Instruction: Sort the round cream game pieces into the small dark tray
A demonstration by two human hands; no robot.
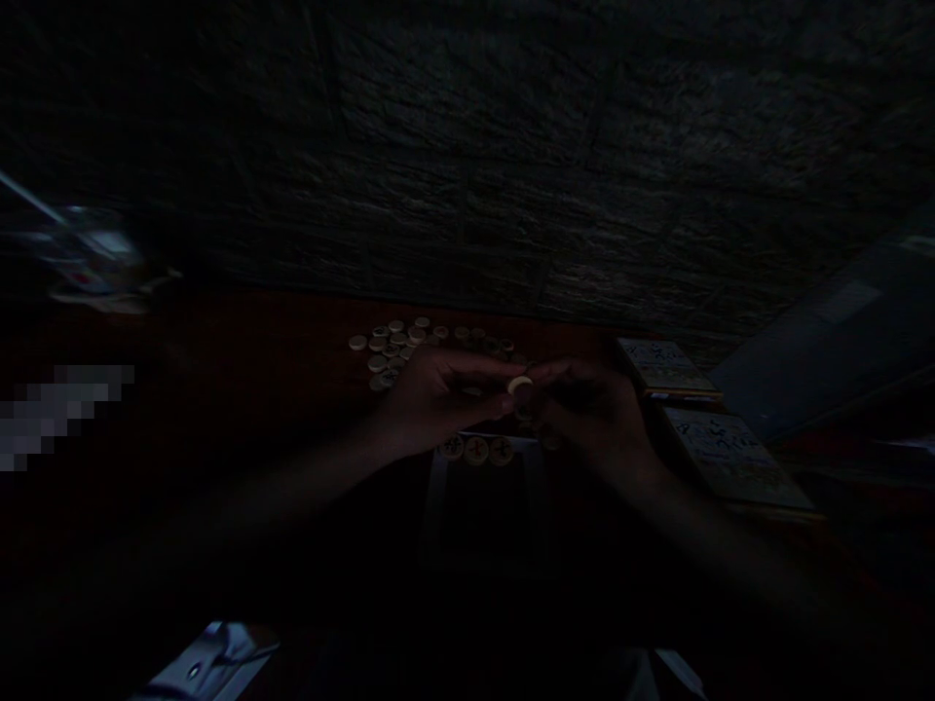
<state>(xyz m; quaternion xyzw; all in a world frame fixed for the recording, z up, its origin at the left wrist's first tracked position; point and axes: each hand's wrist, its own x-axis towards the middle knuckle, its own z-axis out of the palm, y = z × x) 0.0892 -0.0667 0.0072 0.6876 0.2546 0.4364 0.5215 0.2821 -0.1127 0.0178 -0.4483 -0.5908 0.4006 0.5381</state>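
The picture is very dark. Between the fingertips of my left hand (445, 397) and my right hand (595, 404) is a pale round piece (520, 387). Both hands pinch at it from either side, over the middle of the table. Just below them, three round pieces with characters (477, 449) lie in a row on the top edge of a dark rectangular tray or sheet (483, 506). Behind my left hand is a loose spread of similar round pieces (378, 363), partly hidden by the hand.
Two flat boxes with writing (668, 365) (730, 453) lie at the right. A clear cup with a straw (98, 248) stands at the far left. Behind the reddish table (241, 341) rises a rough stone wall (438, 166). A grey panel (840, 331) leans at the right.
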